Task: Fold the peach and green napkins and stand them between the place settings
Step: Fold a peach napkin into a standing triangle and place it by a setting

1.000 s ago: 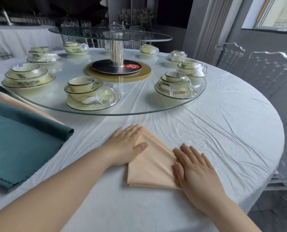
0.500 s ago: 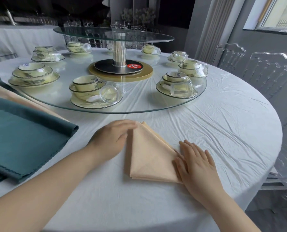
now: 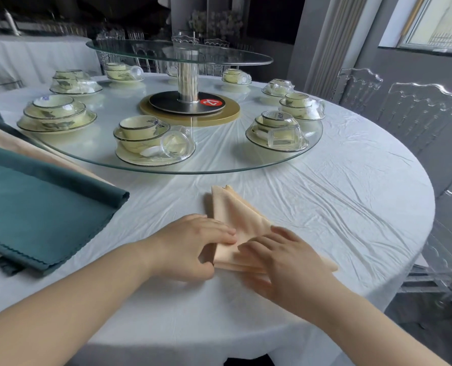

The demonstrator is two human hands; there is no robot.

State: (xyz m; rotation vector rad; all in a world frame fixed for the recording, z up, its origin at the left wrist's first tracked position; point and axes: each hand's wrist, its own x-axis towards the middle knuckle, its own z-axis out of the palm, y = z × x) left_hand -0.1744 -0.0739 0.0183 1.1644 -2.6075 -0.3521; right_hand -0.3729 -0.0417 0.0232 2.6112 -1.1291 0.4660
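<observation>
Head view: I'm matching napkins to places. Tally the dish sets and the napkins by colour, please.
Dish sets: 8
Peach napkins: 2
Green napkins: 2 showing; more may lie hidden underneath
Total: 12

Peach napkin (image 3: 236,215), teal-green napkin (image 3: 35,210), white tablecloth (image 3: 338,207), pale-yellow leaf-patterned dishes (image 3: 57,118).
</observation>
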